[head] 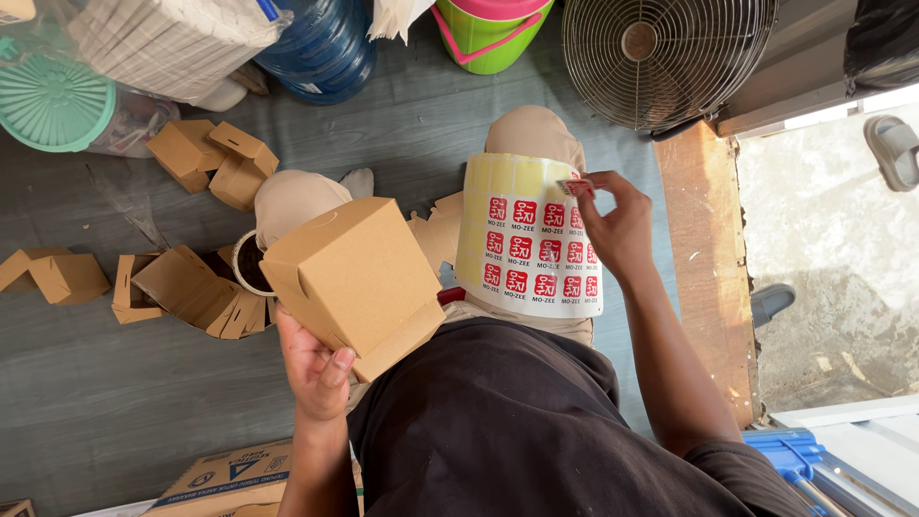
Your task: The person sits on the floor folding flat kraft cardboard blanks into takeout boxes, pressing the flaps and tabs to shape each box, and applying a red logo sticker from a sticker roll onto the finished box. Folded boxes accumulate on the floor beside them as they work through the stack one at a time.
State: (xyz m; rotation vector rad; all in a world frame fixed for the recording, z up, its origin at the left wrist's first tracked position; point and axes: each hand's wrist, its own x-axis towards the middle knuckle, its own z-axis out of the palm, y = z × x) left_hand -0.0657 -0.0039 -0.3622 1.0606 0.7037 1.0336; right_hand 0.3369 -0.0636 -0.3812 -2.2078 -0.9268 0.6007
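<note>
Cardboard box (352,282) (left hand (316,373) gripping) above grey plank floor (86,402).

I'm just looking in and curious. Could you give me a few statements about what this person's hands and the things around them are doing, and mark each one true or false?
1. The left hand holds a folded brown cardboard box. True.
2. The right hand is peeling a sticker from the sticker sheet. True.
3. The sticker sheet lies flat on the floor. False: it drapes over the person's knee.
4. More brown boxes lie on the grey floor. True.
5. The fan stands beside the left hand. False: it stands at the upper right, beyond the right hand.
</note>
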